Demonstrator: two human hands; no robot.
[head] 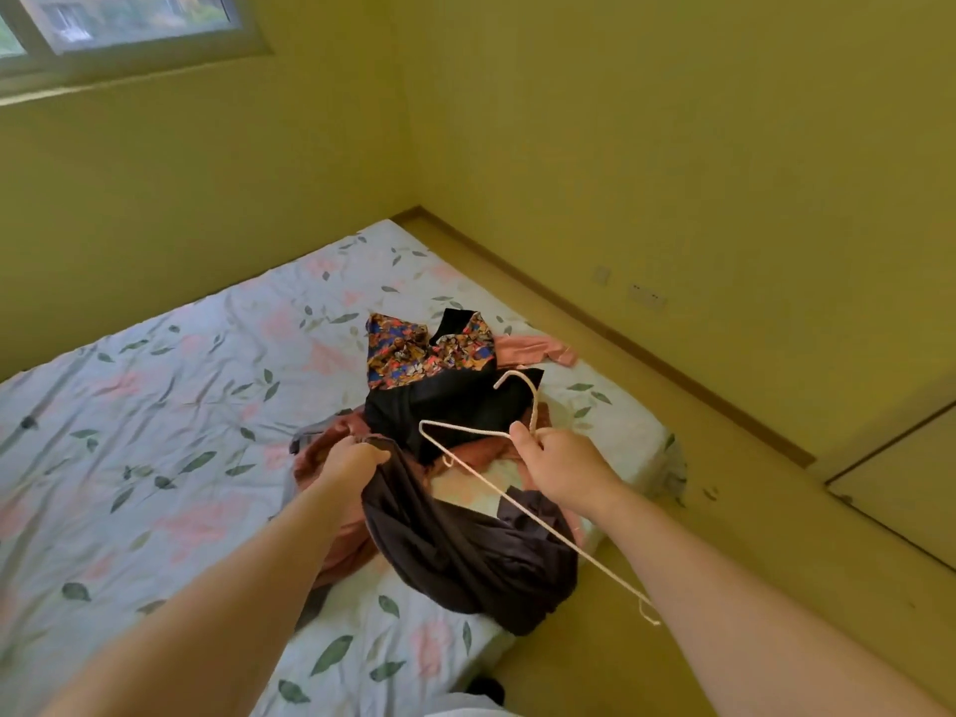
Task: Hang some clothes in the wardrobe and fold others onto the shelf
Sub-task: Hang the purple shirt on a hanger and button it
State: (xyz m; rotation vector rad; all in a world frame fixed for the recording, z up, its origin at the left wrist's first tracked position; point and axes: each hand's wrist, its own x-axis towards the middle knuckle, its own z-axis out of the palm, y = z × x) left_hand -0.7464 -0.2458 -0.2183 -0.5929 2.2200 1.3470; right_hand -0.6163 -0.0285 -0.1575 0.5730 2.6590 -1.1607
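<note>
- A dark brown garment is gripped at its upper edge by the left hand, with the fingers curled round the cloth. The rest is draped over the corner of the bed.
- A pale wire hanger is pinched at its neck by the right hand, just right of that edge.
- Behind both hands, a black dress with a multicoloured print top is laid over pink cloth, which is partly buried.

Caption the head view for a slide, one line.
Left hand grips a dark garment over the bed while right hand holds a hanger.
</note>
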